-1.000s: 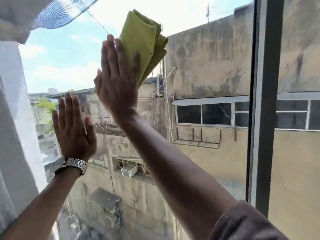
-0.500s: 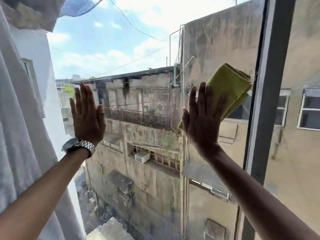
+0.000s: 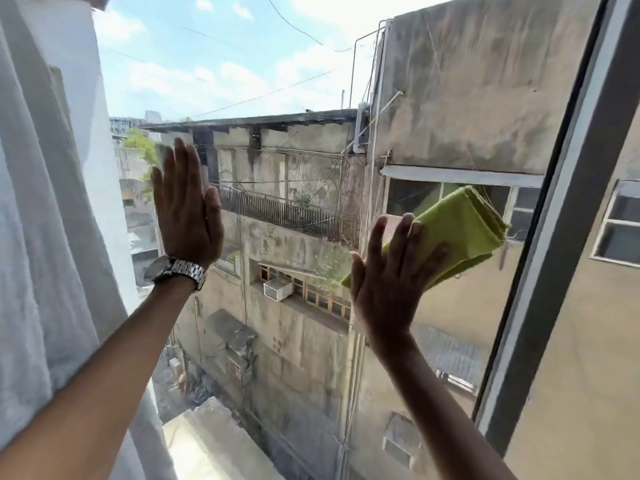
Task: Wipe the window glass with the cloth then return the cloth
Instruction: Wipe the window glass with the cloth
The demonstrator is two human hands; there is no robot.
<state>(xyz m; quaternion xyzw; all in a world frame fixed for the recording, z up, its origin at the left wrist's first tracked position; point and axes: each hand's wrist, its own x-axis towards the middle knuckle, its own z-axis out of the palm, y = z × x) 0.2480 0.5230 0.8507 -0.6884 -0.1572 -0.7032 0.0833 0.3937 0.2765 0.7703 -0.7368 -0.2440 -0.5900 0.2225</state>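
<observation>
Cloth [image 3: 464, 230] partly hidden under right hand [image 3: 391, 282], pressed against window glass [image 3: 277, 98].

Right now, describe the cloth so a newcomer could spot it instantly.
Find the dark vertical window frame on the right. Just left of it, the right hand presses a folded cloth flat against the window glass. Its yellow-green colour sets it apart from the white curtain at far left, and the left hand holds nothing.
</observation>
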